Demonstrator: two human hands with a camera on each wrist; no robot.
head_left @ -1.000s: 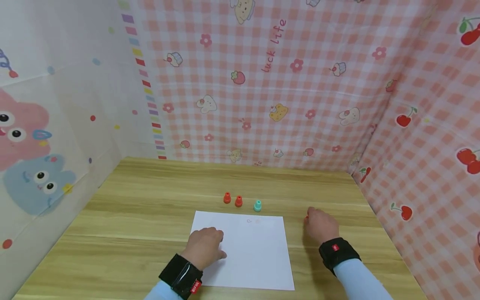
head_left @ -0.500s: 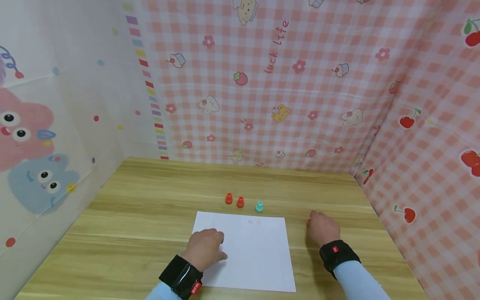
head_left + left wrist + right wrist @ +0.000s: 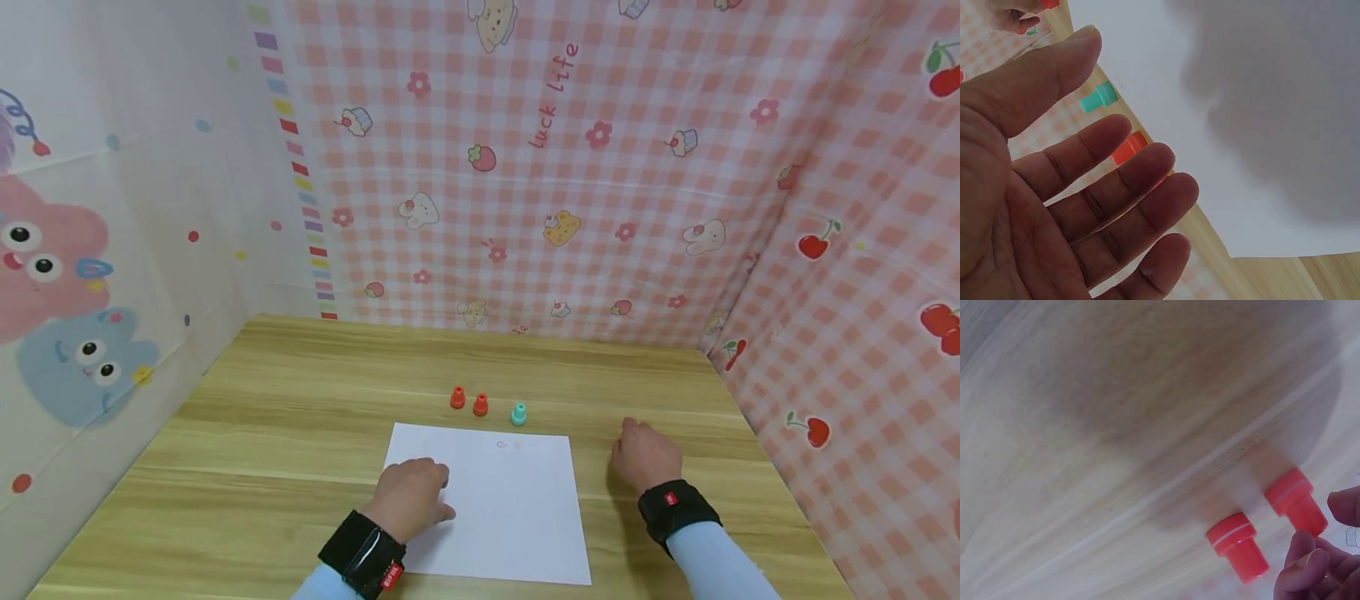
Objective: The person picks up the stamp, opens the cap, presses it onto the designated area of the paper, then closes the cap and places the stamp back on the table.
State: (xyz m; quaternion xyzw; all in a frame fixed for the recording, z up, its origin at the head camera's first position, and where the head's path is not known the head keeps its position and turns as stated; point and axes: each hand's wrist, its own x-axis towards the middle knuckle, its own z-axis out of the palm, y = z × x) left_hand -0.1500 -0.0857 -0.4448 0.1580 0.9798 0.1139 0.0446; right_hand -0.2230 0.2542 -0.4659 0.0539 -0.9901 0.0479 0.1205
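My left hand (image 3: pixel 408 500) is held over the left part of a white paper sheet (image 3: pixel 517 517), fingers spread and nothing in them. Its shadow falls on the sheet in the left wrist view. My right hand (image 3: pixel 647 457) is low over the table to the right of the paper. In the right wrist view, its thumb and fingertips lie around the narrow top of a red pawn-shaped plastic piece (image 3: pixel 1297 501), with a gap at the thumb. Another red piece (image 3: pixel 1238 547) stands beside it. Both are hidden behind the hand in the head view.
Behind the paper stand two red pieces (image 3: pixel 457 397) and a turquoise piece (image 3: pixel 518 414) of like shape. A small reddish mark (image 3: pixel 502 444) shows near the sheet's far edge. Printed cloth (image 3: pixel 480 208) walls the wooden table (image 3: pixel 300 375) at the back and sides.
The head view has shifted slightly. A bit of red that showed at my right fingertips a second ago is hidden now. My left hand stays over the paper.
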